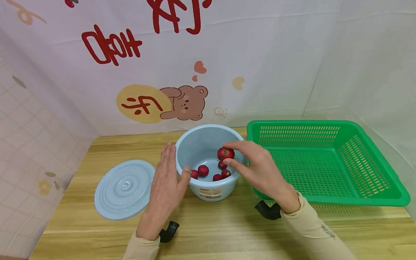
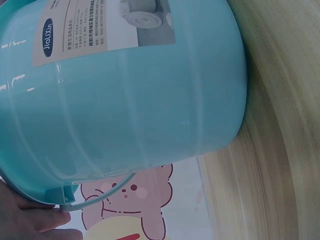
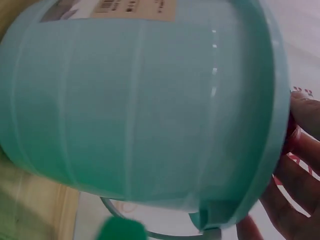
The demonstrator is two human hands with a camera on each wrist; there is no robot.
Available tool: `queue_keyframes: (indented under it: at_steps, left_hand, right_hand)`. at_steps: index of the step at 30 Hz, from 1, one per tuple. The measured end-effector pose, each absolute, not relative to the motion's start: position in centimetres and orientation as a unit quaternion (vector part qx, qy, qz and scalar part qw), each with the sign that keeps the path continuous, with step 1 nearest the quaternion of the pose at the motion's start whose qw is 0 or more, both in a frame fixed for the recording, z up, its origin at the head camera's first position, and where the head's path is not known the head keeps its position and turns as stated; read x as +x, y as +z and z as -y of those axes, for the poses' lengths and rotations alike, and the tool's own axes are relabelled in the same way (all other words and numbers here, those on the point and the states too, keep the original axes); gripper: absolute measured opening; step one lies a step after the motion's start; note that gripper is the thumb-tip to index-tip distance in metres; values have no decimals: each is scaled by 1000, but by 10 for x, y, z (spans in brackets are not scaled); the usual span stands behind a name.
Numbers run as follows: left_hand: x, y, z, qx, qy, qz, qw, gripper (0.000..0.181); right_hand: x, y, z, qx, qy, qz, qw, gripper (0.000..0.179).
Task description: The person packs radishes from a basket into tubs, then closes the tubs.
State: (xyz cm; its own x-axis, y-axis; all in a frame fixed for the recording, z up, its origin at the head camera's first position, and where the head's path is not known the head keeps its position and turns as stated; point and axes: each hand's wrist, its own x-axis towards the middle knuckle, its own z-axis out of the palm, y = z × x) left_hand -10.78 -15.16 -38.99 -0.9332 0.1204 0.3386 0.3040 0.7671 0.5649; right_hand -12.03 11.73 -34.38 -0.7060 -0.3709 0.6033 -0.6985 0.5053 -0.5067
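Observation:
A light blue bucket (image 1: 213, 187) stands upright, with several small round red fruits (image 1: 203, 171) on its bottom. Between thumb and fingertips, my right hand (image 1: 261, 168) pinches a red fruit (image 1: 225, 153) over the bucket's right side. This fruit is partly hidden behind the bucket's rim in the right wrist view. At the left rim, my left hand (image 1: 166, 183) lies with its fingers extended and its thumb near the front edge. The left wrist view has its fingers (image 2: 42, 220) touching the bucket near the handle joint.
A light blue round lid (image 1: 126, 191) lies on the wooden table (image 1: 217, 236) to the left. On the right stands a green slotted basket (image 1: 319, 174), close to the bucket. A printed cloth (image 1: 279, 57) hangs behind the table.

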Motion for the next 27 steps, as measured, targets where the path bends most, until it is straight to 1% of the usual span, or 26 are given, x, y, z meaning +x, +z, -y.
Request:
queue_keyframes:
  at_steps: [7, 17, 21, 27]
  left_hand:
    - [-108, -391, 151, -115, -323, 928, 148, 76]
    - [-109, -392, 153, -117, -318, 929, 145, 76]
    - [-109, -390, 152, -117, -318, 930, 141, 79]
    - [-105, -385, 157, -115, -340, 926, 115, 84]
  right_hand:
    - [-125, -352, -114, 310, 349, 862, 199, 41]
    - [-126, -353, -113, 282, 329, 889, 150, 38]
    - [-123, -354, -114, 283, 336, 883, 162, 35]
    - [-111, -351, -110, 301, 374, 850, 216, 33]
